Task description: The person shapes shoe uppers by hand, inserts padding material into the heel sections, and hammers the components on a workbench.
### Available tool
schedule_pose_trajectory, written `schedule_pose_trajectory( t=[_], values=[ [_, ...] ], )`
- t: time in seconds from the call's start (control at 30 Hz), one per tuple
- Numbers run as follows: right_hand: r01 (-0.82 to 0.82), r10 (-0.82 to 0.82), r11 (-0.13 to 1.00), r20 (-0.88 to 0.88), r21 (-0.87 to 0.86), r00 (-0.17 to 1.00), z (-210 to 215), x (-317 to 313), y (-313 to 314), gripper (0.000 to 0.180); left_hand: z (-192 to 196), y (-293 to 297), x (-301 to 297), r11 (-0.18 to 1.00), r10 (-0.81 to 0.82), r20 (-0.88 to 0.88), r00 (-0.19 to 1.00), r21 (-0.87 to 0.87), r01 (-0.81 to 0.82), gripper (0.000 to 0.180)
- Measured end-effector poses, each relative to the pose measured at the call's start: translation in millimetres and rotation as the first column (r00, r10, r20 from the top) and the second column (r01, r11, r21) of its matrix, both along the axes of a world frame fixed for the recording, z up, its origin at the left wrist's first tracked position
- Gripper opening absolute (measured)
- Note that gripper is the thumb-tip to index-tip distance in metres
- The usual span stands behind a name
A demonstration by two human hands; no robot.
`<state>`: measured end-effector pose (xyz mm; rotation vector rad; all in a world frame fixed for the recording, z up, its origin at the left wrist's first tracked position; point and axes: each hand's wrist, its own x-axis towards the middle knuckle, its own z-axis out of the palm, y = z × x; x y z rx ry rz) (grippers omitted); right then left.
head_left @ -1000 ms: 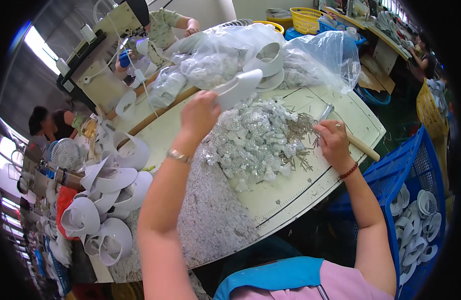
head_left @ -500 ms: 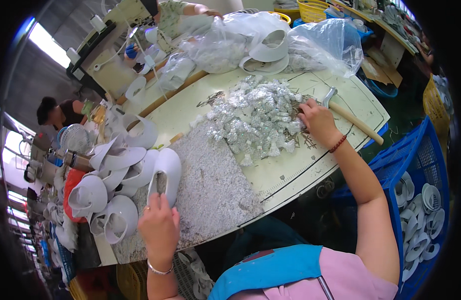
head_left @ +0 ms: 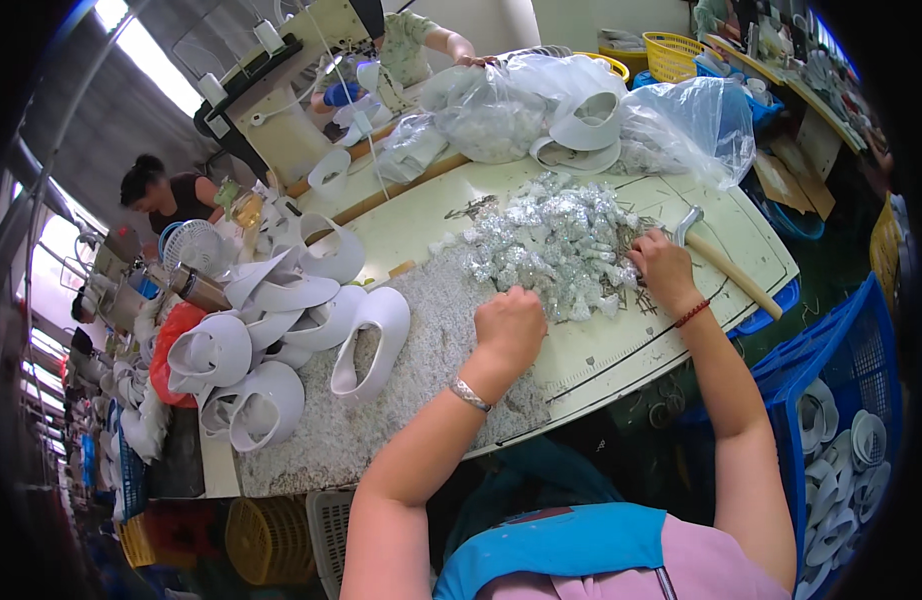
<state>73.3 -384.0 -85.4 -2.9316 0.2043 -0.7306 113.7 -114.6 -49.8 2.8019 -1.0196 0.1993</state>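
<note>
A heap of silver, glittery bow-like pieces [head_left: 551,240] lies in the middle of the table. My left hand [head_left: 511,328] is at the heap's near edge with its fingers curled closed; what they may hold is hidden. On the heap's right side, my right hand [head_left: 665,270] has its fingertips pinched down among thin, dark nail-like bits [head_left: 631,300]. Whatever is between them is too small to make out. To the left, a white shoe upper [head_left: 393,335] rests on the speckled stone slab [head_left: 421,400], touched by neither hand.
A wooden-handled hammer [head_left: 736,275] lies right of my right hand. More white uppers [head_left: 266,405] crowd the table's left side. Clear plastic bags [head_left: 496,120] stand at the back. A blue crate [head_left: 781,400] holding white pieces is at the right. Co-workers sit beyond.
My left hand has let go of the white shoe upper and moved right to the glittery heap. My right hand stays by the heap's right side. The whole view has shifted.
</note>
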Motion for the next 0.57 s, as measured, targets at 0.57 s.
schedule_pose_trajectory(
  t=[0.57],
  values=[
    [-0.124,0.079,0.936,0.146,0.329,0.986,15.7,3.1,3.7,0.017,1.8,45.1,-4.6,0.312,-0.713,-0.679,0.174,-0.530,-0.789,0.010]
  ],
)
